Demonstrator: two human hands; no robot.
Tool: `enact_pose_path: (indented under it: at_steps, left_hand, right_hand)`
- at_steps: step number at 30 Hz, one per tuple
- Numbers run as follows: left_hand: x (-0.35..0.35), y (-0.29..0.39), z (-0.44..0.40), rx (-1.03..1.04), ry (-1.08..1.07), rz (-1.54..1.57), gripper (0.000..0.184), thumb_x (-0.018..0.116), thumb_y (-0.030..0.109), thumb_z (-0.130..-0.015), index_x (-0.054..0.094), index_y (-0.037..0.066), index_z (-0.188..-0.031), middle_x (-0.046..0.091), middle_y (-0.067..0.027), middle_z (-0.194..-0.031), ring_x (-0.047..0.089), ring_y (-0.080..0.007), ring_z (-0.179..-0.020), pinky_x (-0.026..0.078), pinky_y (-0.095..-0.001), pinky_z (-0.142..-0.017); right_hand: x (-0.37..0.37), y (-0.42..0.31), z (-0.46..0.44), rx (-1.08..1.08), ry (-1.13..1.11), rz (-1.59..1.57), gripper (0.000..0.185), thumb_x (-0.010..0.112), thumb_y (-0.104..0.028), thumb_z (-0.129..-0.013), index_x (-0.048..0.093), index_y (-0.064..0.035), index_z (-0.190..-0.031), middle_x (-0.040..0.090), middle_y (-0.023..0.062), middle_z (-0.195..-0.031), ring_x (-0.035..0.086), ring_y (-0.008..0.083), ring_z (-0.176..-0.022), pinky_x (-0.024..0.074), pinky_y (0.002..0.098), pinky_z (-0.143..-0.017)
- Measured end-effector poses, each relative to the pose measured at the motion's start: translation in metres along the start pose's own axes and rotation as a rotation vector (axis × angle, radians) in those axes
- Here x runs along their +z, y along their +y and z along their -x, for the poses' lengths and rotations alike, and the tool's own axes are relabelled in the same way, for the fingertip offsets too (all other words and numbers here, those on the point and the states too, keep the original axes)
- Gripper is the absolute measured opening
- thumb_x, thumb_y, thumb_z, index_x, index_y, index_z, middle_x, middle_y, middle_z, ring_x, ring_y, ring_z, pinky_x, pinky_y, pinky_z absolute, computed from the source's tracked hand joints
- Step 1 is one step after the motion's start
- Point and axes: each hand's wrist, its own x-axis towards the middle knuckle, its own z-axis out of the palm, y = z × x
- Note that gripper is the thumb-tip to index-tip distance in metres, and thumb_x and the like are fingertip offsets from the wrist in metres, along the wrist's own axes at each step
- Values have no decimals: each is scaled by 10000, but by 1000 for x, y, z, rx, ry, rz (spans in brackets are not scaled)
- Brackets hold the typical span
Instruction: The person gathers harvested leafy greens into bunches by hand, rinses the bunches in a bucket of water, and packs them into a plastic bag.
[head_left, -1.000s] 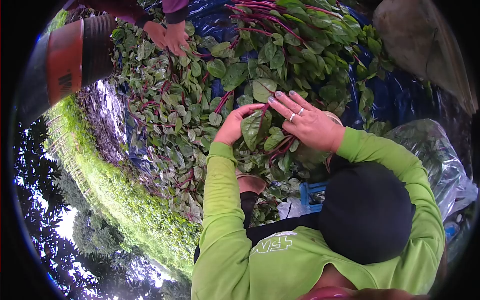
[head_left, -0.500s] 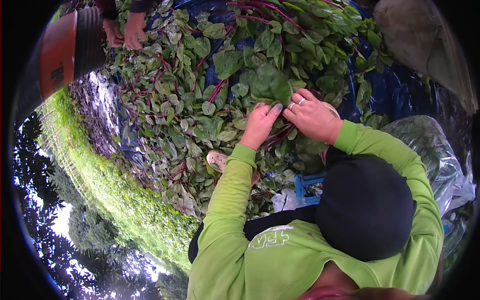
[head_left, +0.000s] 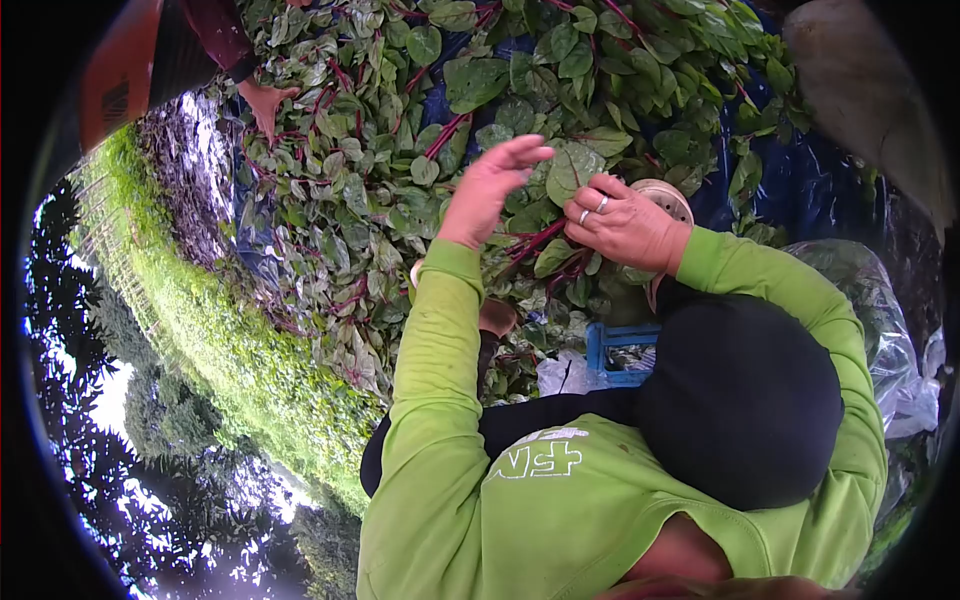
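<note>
My left hand (head_left: 492, 188) is raised over the leafy pile, its fingers stretched out and nothing visible in them. Just to its right, my right hand (head_left: 625, 225), with two rings, is closed around a bunch of dark red stems (head_left: 538, 240). A broad green leaf (head_left: 574, 170) stands beside its fingertips. Under and around both hands lie many cut leafy shoots (head_left: 345, 185) with purple-red stems.
Blue plastic sheeting (head_left: 790, 195) lies under the greens. A blue crate (head_left: 597, 352) sits near my black-clad knee (head_left: 740, 400). A clear bag (head_left: 885, 330) is at right. Another person's hand (head_left: 265, 105) touches leaves at upper left, beside an orange-and-black container (head_left: 115, 95).
My left hand has come away from my right hand and lifted up and left, its fingers opening. The large leaf has shifted. The other person's hand has moved lower among the leaves.
</note>
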Motion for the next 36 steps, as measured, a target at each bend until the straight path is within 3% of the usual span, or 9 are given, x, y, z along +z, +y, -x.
enact_pose_path:
  at_steps: [3, 10, 14, 17, 20, 25, 28, 31, 36]
  left_hand:
    - [26, -16, -10, 140, -270, -622, 425, 564, -1, -809, 731, 125, -1179, 679, -45, -1262, 548, -250, -1274, 258, -448, -1205]
    - [34, 10, -34, 730, -208, -1462, 57, 647, 178, -765, 697, 170, -737, 678, 45, -804, 623, -196, -969, 310, -502, -1156]
    - [30, 4, -41, 741, -14, -1567, 143, 606, 207, -791, 700, 188, -685, 675, 17, -732, 641, -197, -928, 348, -476, -1112]
    - [-29, -1, -46, 417, 314, -1831, 159, 597, 178, -837, 710, 183, -724, 693, -8, -783, 637, -227, -914, 354, -496, -1085]
    - [-76, -6, -19, 486, 760, -1843, 255, 632, 98, -848, 747, 105, -1076, 683, -99, -1161, 536, -313, -1226, 307, -550, -1136]
    - [-43, 7, 39, -47, -275, -688, 408, 701, 144, -874, 663, 88, -1277, 668, -130, -1220, 502, -352, -1295, 374, -436, -1124]
    - [-17, -20, 50, 193, -276, -1026, 283, 700, 159, -883, 741, 144, -1163, 704, -82, -1104, 599, -294, -1132, 437, -405, -1060]
    - [-12, -21, 37, 58, -347, -1075, 227, 713, 175, -859, 771, 163, -1078, 702, -54, -928, 620, -284, -1015, 440, -407, -1045]
    - [3, -10, 38, 494, -140, -1505, 119, 644, 172, -860, 751, 138, -898, 651, -45, -799, 620, -254, -888, 481, -437, -890]
  right_hand:
    - [0, 1, 0, -15, -2, -8, 234, 599, -206, -735, 615, -106, -946, 582, 18, -1043, 531, 186, -1083, 413, 383, -1018]
    - [-3, 2, -4, -47, -47, -26, 250, 597, -192, -743, 610, -112, -980, 593, 37, -1110, 528, 211, -1145, 398, 403, -1057]
    - [2, 10, -9, -2, 30, -99, 214, 594, -187, -746, 585, -102, -942, 589, 35, -1052, 543, 207, -1088, 410, 393, -1030]
    - [-1, 1, 1, -4, -102, -123, 218, 593, -182, -741, 585, -99, -942, 588, 35, -1046, 549, 203, -1054, 408, 386, -1012]
    - [1, 9, 11, 28, -36, -136, 225, 586, -177, -737, 585, -95, -947, 587, 38, -1045, 549, 203, -1043, 414, 381, -989]
    - [5, 5, 7, 67, -49, -151, 221, 592, -182, -763, 596, -100, -968, 590, 40, -1063, 552, 210, -1064, 397, 395, -1017]
    - [0, 3, 5, 81, -83, -135, 221, 590, -179, -770, 597, -102, -978, 592, 38, -1070, 553, 213, -1076, 393, 397, -1022]
    - [1, 2, 7, 79, -71, -122, 216, 586, -178, -776, 594, -102, -978, 586, 36, -1049, 551, 215, -1053, 396, 397, -1016]
    - [4, 3, 4, 127, -92, -160, 209, 584, -175, -781, 597, -98, -975, 571, 43, -1002, 547, 225, -1007, 405, 400, -982]
